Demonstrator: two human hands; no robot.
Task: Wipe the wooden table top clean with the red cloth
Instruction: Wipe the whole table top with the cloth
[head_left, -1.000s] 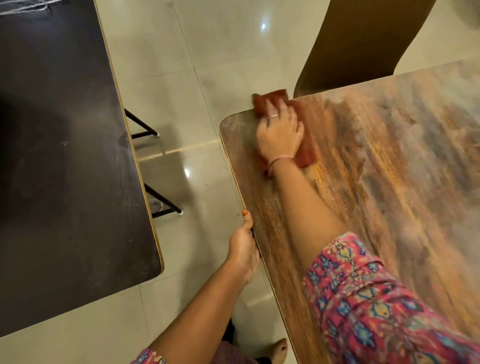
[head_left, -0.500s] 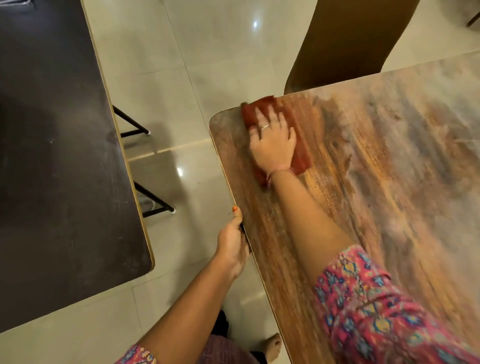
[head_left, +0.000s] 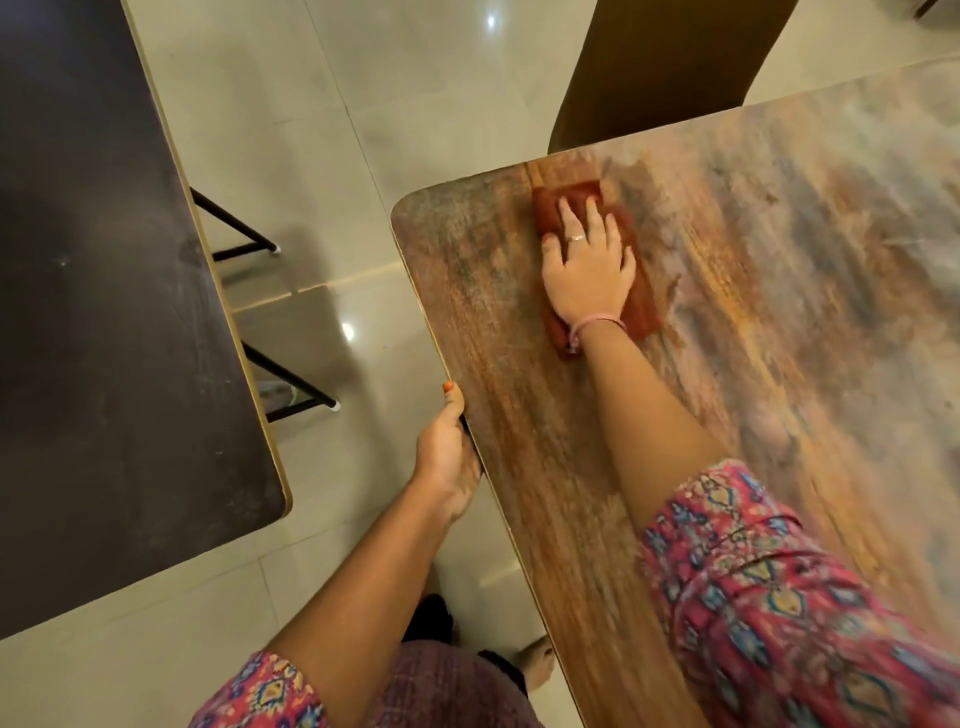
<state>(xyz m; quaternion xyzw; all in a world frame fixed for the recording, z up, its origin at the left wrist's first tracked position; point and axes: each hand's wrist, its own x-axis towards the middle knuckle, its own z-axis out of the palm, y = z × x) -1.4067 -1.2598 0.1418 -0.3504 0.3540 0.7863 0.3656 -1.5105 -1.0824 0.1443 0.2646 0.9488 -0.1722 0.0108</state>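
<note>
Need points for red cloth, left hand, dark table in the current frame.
red cloth (head_left: 644, 306): head view, bare lower-right part beside the wrist.
left hand (head_left: 447, 452): head view, back of the hand gripping the table edge.
dark table (head_left: 104, 312): head view, middle of its top.

I see the tabletop (head_left: 779, 364) bare and open to the right of and below the right hand (head_left: 587, 270), which lies flat on the red cloth (head_left: 641, 306) near the far left corner. The left hand (head_left: 447, 452) grips the left edge. A floor gap separates it from a dark table (head_left: 104, 312). A brown chair back (head_left: 665, 67) stands just beyond the far edge.
</note>
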